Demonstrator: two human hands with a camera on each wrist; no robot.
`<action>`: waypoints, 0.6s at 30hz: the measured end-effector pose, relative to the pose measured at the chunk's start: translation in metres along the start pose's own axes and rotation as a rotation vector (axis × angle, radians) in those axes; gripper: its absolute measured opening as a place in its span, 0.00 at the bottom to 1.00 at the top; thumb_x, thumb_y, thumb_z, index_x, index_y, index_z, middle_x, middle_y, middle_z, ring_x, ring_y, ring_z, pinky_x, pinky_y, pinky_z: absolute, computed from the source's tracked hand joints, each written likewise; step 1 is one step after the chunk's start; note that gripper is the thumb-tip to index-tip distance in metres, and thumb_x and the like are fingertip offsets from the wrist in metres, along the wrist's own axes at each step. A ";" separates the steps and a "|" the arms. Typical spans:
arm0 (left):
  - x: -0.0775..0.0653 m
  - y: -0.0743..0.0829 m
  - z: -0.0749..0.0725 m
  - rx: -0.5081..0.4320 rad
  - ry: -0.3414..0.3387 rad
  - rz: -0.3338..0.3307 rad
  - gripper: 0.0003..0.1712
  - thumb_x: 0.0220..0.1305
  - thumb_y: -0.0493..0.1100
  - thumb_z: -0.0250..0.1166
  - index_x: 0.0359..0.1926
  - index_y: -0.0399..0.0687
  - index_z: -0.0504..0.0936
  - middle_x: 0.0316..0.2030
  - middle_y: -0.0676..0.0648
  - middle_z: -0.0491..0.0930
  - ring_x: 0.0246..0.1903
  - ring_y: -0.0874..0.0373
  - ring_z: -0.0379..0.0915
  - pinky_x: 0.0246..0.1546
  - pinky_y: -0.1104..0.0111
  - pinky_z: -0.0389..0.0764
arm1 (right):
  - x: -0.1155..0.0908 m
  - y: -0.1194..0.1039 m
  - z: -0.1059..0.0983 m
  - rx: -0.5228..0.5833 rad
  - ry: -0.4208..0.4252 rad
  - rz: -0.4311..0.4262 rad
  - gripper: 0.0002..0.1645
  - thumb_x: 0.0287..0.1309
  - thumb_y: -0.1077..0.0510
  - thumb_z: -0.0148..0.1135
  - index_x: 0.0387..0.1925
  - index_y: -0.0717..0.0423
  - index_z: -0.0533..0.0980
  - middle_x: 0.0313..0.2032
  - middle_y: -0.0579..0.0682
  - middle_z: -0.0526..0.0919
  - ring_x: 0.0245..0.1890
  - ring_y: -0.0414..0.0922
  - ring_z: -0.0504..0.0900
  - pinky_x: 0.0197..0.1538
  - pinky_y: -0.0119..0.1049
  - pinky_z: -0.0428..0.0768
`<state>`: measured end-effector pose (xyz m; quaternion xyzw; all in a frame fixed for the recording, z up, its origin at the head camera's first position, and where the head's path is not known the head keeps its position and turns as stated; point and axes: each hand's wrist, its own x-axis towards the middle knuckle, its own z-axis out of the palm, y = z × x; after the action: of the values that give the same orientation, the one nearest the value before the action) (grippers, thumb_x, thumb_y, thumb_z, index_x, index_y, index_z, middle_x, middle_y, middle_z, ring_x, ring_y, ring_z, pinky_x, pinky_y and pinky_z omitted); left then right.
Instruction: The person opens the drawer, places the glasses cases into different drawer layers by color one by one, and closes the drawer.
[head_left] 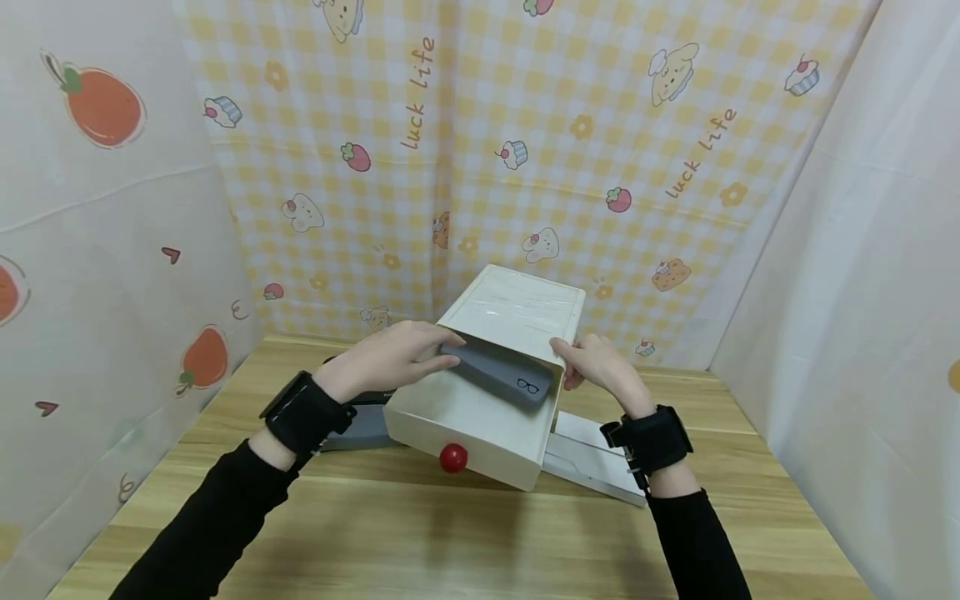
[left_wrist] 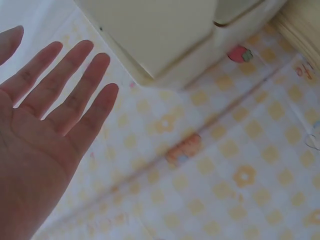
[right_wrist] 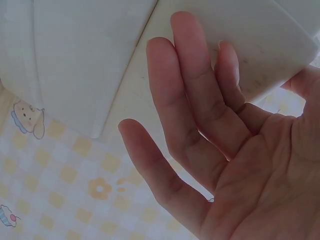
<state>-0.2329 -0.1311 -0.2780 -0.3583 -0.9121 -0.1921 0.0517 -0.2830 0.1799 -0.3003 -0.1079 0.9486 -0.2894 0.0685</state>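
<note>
A cream drawer box [head_left: 517,304] stands tilted over the table, its drawer [head_left: 420,421] pulled out toward me. On the drawer front is a red ball knob [head_left: 453,457]. Inside lies a grey glasses case [head_left: 498,375] with a small glasses print, its back part hidden under the box top. My left hand [head_left: 397,354] reaches over the drawer's left side, fingers extended, fingertips overlapping the case's left end. In the left wrist view its fingers [left_wrist: 75,100] are straight and spread. My right hand [head_left: 600,367] grips the box's right front edge, thumb on top, fingers at the side.
Flat whitish boxes [head_left: 592,471] lie on the wooden table [head_left: 360,533] under and right of the drawer. A grey item [head_left: 360,429] with something black behind it is partly hidden at left. A checked curtain [head_left: 480,125] hangs behind, with white curtains at both sides.
</note>
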 end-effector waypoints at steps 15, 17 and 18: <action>-0.042 -0.067 0.020 -0.013 0.207 -0.148 0.21 0.70 0.45 0.55 0.59 0.39 0.73 0.53 0.38 0.79 0.51 0.46 0.77 0.51 0.53 0.77 | 0.000 -0.001 0.001 -0.015 0.002 -0.003 0.36 0.67 0.39 0.42 0.18 0.60 0.79 0.21 0.52 0.86 0.23 0.41 0.84 0.50 0.49 0.78; -0.047 -0.079 0.027 0.031 0.202 -0.175 0.19 0.70 0.45 0.55 0.57 0.39 0.75 0.50 0.38 0.81 0.48 0.47 0.79 0.48 0.54 0.78 | 0.000 -0.001 0.001 -0.017 0.002 -0.003 0.36 0.67 0.39 0.42 0.18 0.60 0.79 0.21 0.52 0.86 0.23 0.41 0.84 0.50 0.49 0.78; -0.049 -0.085 0.031 0.053 0.192 -0.188 0.19 0.70 0.45 0.55 0.56 0.39 0.76 0.49 0.38 0.81 0.47 0.47 0.79 0.47 0.54 0.78 | 0.000 -0.001 0.001 -0.016 0.002 -0.004 0.36 0.67 0.39 0.42 0.18 0.61 0.79 0.21 0.52 0.86 0.23 0.41 0.84 0.50 0.49 0.78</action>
<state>-0.2526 -0.2072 -0.3441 -0.2500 -0.9373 -0.2052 0.1302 -0.2826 0.1786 -0.3008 -0.1101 0.9508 -0.2819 0.0660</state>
